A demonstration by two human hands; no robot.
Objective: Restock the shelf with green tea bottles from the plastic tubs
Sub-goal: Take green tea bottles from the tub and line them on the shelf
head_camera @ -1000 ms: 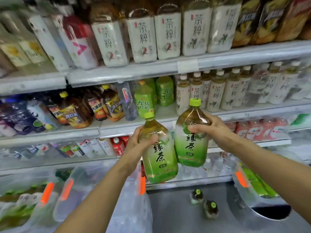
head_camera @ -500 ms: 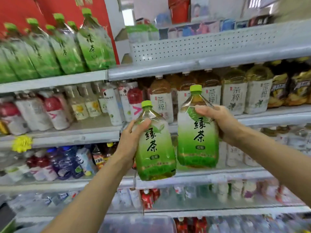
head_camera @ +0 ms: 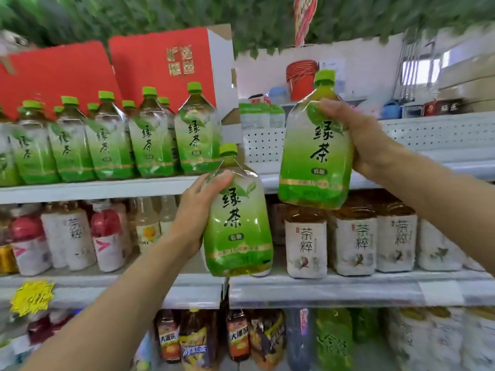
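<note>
Nearest the camera, two bare forearms reach up and forward, each carrying one large green tea bottle toward the racks. The left hand wraps the shoulder and upper side of the lower bottle from its left; its fingers are curled tight around the clear plastic just below the neck, the thumb hidden behind. That bottle hangs upright with a slight tilt, label outward, in front of the middle shelf, probably kept low so it waits its turn. The right hand clamps the higher bottle from its right, fingers closed over the shoulder and thumb side pressed to the label, so neither hand has any slack. This second bottle is raised level with the top shelf, its base just above the shelf edge, which suggests it goes in first. Gripping high on the shoulder likely leaves each base free to slide onto the ledge. Beyond the hands, a row of matching green tea bottles stands on the top shelf to the left, caps up and labels forward, and the open stretch to their right, before the perforated back panel, looks like the gap to fill. Behind the row sit red cartons. White-labelled tea bottles fill the middle shelf. No plastic tubs are in view.
</note>
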